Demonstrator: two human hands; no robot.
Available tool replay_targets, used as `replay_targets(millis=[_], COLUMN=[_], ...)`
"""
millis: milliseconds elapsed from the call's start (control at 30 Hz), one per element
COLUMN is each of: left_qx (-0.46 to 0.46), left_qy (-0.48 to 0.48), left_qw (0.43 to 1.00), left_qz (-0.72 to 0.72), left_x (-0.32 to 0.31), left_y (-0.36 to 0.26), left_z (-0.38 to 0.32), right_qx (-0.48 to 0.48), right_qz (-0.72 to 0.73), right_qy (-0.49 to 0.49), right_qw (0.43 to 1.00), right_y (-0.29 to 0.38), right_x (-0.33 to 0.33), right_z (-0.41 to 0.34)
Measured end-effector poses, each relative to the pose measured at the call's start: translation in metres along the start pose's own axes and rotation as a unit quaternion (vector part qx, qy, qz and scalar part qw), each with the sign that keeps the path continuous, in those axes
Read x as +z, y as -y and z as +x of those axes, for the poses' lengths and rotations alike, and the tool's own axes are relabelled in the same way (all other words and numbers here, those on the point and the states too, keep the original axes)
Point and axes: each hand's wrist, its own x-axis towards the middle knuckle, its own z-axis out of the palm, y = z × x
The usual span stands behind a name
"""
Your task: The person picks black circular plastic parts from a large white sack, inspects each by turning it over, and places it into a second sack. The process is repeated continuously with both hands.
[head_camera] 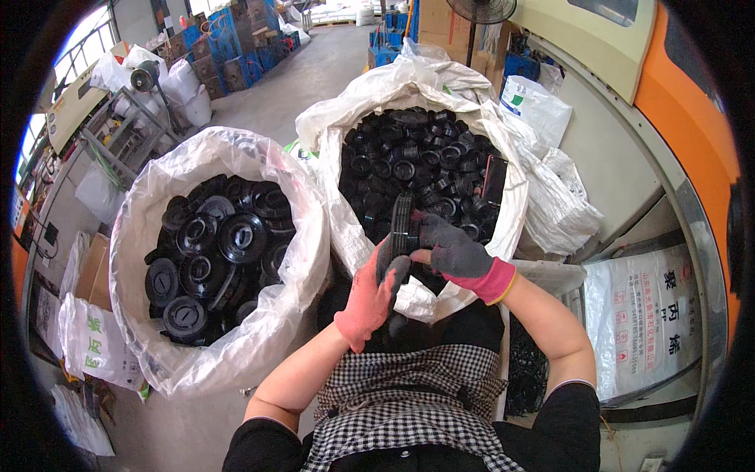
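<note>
Between my gloved hands stands a round black plastic cap (403, 227), edge-on, with ridges round its rim. My left hand (377, 289), in a red glove with dark fingers, grips it from the left and below. My right hand (457, 251), gloved alike with a bare fingertip or two showing, holds the cap's smaller hub from the right. Behind them a white woven sack (318, 124) stands full of small black plastic fittings (404, 170), with a phone (494, 177) lying on them. At the left, a sack with a clear liner (130, 236) holds larger black caps (242, 237).
A grey plastic crate (548, 272) with black pieces stands by my right side. Further right, a printed white sack (637, 318) lies against an orange and cream machine (678, 71). A fan (482, 9) stands behind the woven sack. An opened cardboard box (97, 271) is at the left.
</note>
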Motion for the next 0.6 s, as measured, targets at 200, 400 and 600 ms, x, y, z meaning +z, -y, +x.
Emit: replay_targets(millis=[200,400,600], left_qx=[-0.081,-0.086,0.006], left_qy=[0.037,0.072,0.008], left_qw=[0.985,0.988,1.000], left_qz=[-0.148,-0.109,0.022], left_x=[-0.005,-0.018,-0.008], left_y=[-0.001,0.020,0.000], left_z=[0.003,0.005,0.004], right_qx=[-0.275,-0.317,-0.198], right_qz=[-0.331,-0.247,-0.148], right_qy=[-0.075,-0.136,-0.164], right_qw=[0.900,0.905,0.955], right_y=[-0.017,-0.030,-0.018], right_x=[-0.004,0.005,0.011], right_z=[0.001,0.004,0.009])
